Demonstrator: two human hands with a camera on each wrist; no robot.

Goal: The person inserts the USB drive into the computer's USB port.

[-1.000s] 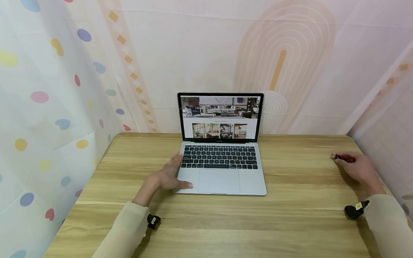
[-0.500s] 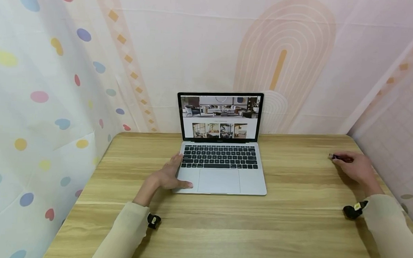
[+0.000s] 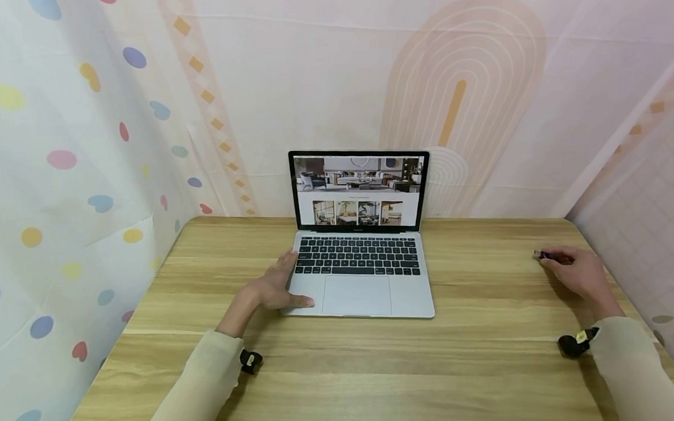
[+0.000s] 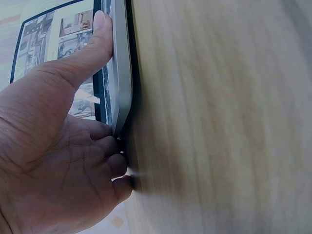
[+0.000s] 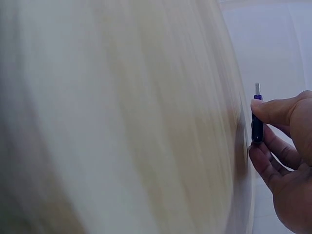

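A silver laptop [image 3: 357,295] stands open on the wooden table, its lit screen showing a page of room pictures. My left hand [image 3: 272,287] holds its front left corner. In the left wrist view the thumb [image 4: 100,41] lies over the top of the base, while the other fingers bend in at the side edge near the tabletop. Far to the right, my right hand [image 3: 582,272] pinches a small dark USB flash drive [image 5: 257,119] between thumb and fingers. The drive's metal plug sticks out past the fingertips, pointing left toward the laptop in the head view.
The wooden table [image 3: 342,378] spreads around the laptop. Behind it hangs a pale patterned cloth [image 3: 330,80], with a dotted cloth [image 3: 63,226] along the left. Another cloth [image 3: 643,227] borders the right edge close to my right hand. Both wrists carry a small black camera [image 3: 250,361].
My right hand has drifted slightly left with the USB flash drive, a little nearer the laptop. My left hand and the laptop stay in place.
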